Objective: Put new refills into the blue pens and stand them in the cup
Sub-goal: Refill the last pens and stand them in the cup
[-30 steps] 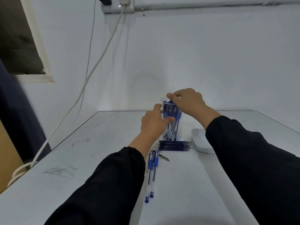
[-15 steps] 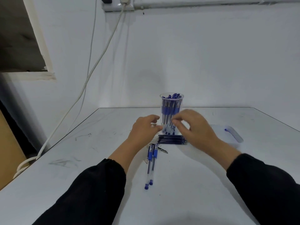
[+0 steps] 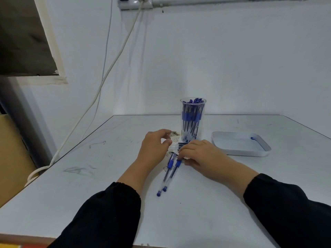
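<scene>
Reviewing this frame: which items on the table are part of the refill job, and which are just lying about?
Part of the job:
clear cup of blue pens
two loose pens
refill bundle under left hand and right hand

Lying about:
white tray
wall cable

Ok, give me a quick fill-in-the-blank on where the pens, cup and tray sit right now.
1. The clear cup stands upright and holds many blue ____.
2. ____ pens lie loose on the table, in front of the cup.
3. The white tray sits to the ____ of the cup.
4. Both hands, left hand and right hand, are at the bundle of ____ before the cup.

Missing words: pens; Two; right; refills
</scene>
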Motion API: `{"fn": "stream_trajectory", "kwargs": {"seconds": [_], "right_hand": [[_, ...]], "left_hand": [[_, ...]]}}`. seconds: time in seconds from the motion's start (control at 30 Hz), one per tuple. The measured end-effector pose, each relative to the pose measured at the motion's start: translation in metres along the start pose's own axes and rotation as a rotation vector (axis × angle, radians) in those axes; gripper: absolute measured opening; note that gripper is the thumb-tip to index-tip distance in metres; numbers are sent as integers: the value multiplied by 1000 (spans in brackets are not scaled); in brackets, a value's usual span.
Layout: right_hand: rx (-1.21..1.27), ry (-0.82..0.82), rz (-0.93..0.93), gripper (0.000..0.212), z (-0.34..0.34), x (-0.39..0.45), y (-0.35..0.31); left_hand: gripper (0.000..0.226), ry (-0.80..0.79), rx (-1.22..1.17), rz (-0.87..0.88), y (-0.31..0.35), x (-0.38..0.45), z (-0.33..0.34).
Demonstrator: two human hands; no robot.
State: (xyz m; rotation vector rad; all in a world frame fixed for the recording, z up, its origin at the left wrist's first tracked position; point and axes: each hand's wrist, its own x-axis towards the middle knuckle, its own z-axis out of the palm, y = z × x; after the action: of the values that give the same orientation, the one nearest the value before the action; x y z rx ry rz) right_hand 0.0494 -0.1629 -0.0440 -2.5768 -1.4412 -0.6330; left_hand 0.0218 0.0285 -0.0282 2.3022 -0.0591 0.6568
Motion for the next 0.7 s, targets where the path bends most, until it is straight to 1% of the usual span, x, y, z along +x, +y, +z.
{"fn": "stream_trajectory", "kwargs": {"seconds": [0.07, 0.23, 0.57, 0.63, 0.7], "right_hand": [[4, -11, 5, 20, -3, -3, 2], [-24, -72, 25, 31, -7, -2, 1], [10, -115, 125, 27, -15, -6, 9], [53, -127, 161, 26, -16, -7, 11], [174, -120, 223, 27, -19, -8, 13]], "left_hand": [[29, -10, 7, 9, 2, -1, 1], [30, -13, 23, 18, 5, -3, 0], [29, -45, 25, 0, 8, -4, 0], [29, -52, 17, 4, 8, -5, -1], [26, -71, -21, 19, 10, -7, -4]]}}
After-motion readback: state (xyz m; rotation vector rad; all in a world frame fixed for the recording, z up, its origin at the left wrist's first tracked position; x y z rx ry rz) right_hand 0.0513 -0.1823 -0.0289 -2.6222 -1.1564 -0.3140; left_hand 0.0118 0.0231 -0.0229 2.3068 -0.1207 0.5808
